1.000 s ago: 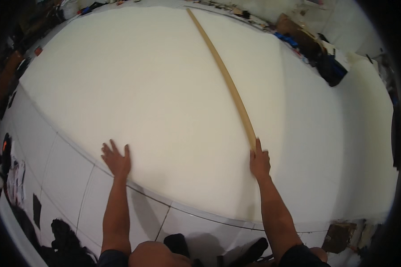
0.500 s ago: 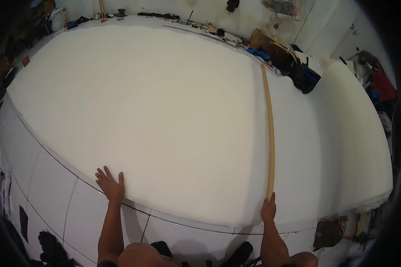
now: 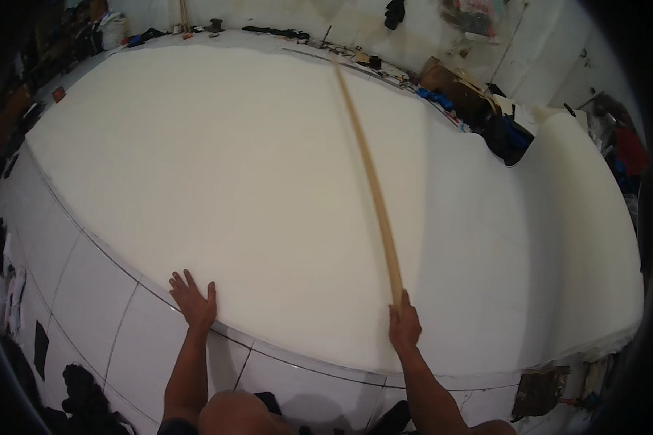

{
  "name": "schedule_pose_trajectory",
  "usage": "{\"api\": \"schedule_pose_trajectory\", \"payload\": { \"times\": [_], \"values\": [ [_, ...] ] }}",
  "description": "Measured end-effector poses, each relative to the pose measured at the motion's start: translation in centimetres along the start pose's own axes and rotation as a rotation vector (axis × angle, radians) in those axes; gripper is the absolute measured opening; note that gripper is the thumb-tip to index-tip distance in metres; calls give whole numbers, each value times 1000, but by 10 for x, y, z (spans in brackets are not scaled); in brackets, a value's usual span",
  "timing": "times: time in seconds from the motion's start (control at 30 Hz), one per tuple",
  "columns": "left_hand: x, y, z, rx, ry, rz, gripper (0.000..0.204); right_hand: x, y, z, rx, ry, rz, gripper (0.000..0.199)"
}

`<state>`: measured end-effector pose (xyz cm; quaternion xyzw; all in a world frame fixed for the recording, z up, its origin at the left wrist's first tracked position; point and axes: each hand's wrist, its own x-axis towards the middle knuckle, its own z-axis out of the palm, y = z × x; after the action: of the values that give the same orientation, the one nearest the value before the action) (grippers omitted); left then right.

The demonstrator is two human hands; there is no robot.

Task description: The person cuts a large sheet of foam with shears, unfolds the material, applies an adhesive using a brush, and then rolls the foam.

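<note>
Slantwise, the stick [image 3: 374, 190] points away and leftward from the right grip [image 3: 405, 324] clasping it, left grip [image 3: 194, 301] spread.

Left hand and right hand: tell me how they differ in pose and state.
The left hand is open with its fingers spread, while the right hand is closed on the near end of a long tan stick. The left hand rests at the near edge of the cream-white sheet; the right hand is farther right, over it. Both are bare.
</note>
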<state>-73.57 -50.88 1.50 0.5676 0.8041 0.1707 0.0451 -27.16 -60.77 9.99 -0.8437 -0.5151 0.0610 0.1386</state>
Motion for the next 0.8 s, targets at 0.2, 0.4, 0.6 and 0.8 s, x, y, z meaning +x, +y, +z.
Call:
{"api": "schedule_pose_trajectory", "payload": {
  "times": [0.2,0.4,0.6,0.8],
  "values": [
    [4,8,6,-24,19,44,84,20,-84,63,-15,28,-524,61],
    [-2,-11,-8,-183,8,118,78,-6,-190,86,39,-151,-808,57],
    [-62,-113,-36,-296,189,-7,52,-56,-265,92,150,-325,-1031,50],
    [-167,-225,-72,261,224,-555,54,-129,-295,114,198,-412,-1055,56]
  ]
}}
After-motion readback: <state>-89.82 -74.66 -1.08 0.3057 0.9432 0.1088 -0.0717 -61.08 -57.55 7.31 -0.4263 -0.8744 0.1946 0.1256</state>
